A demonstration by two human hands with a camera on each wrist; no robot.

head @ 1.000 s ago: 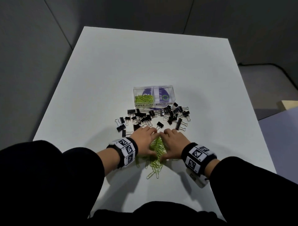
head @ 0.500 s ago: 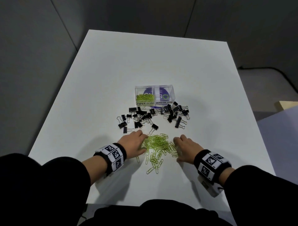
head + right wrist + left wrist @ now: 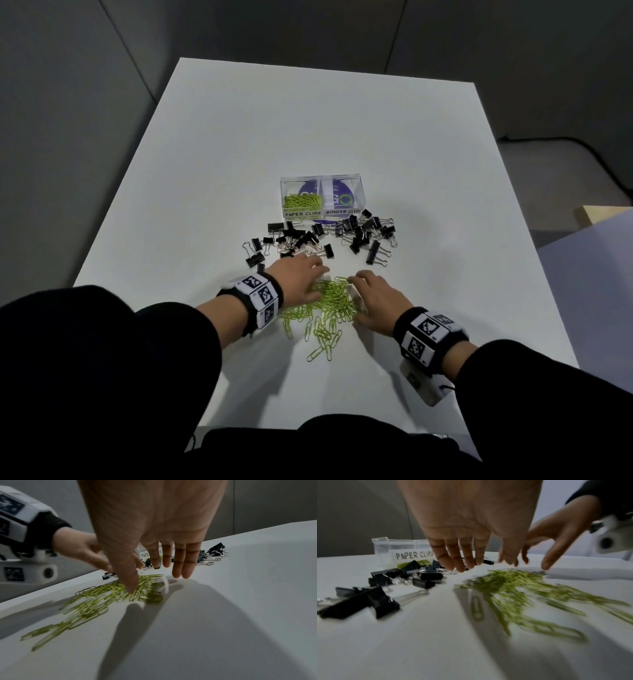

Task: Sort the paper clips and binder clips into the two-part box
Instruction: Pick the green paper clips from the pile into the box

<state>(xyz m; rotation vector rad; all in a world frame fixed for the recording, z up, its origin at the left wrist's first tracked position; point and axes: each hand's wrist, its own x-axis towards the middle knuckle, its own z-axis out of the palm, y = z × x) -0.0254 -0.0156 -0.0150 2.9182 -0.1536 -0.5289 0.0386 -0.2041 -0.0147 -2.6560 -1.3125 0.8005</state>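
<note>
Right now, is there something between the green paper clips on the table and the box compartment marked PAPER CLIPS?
Yes. The scattered black binder clips lie on the table between the paper clip pile and the box, directly before its front wall.

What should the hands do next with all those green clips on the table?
Probably push together and scoop. The left hand and right hand sit open on either side of the green paper clips, holding nothing, and the box side labelled PAPER CLIPS already holds some.
</note>
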